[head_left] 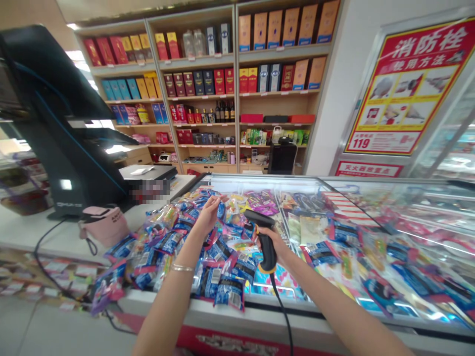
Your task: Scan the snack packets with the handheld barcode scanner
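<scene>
You have two hands: one left hand (211, 211) and one right hand (279, 246). You have one scanner (267, 251), one pink pouch (107, 228) and six orange boxes (274, 30) across the top right shelf (285, 52). The blue packets (229, 288) overlap too much for you to count.

Left hand (211, 211): fingertips merge with a blue packet (221, 212); whether gripped, can't tell. Right hand (275, 241): fingers partly hidden by the scanner (267, 252). Both forearms (172, 296) and the cord (285, 311) cut by bottom edge. Dark terminal (61, 133) blurred, cropped at left. Pixelated patch (151, 190) over bench (22, 233) masks whatever lies there. Price tags (280, 48), poster (411, 89) fine print: too small. Red panel (196, 330) lettering blurred.
</scene>
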The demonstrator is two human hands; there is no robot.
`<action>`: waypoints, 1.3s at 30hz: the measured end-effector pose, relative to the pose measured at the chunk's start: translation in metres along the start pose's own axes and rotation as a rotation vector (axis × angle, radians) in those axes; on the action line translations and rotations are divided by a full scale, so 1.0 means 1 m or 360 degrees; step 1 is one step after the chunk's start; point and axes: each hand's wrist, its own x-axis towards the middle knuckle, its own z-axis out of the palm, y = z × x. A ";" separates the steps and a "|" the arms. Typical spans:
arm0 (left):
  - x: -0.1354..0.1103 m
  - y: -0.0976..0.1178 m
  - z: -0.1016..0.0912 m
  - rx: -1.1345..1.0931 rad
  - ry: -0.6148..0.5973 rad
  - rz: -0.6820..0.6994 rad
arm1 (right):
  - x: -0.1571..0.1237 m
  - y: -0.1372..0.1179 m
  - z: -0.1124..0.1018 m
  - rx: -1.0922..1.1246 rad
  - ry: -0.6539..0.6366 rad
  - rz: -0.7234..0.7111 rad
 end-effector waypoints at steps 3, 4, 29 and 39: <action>-0.003 -0.003 0.005 -0.0257 -0.0030 -0.0123 | -0.006 -0.006 0.007 -0.0053 -0.0023 0.0035; -0.003 -0.004 0.006 -0.0317 -0.0039 -0.0158 | -0.008 -0.008 0.009 -0.0086 -0.0034 0.0061; -0.009 0.001 0.020 -0.0334 0.0189 -0.0723 | -0.012 -0.008 0.007 -0.0551 -0.0239 0.0005; -0.007 -0.004 0.014 -0.0300 0.0120 -0.0759 | -0.014 -0.012 0.008 -0.0607 -0.0258 -0.0001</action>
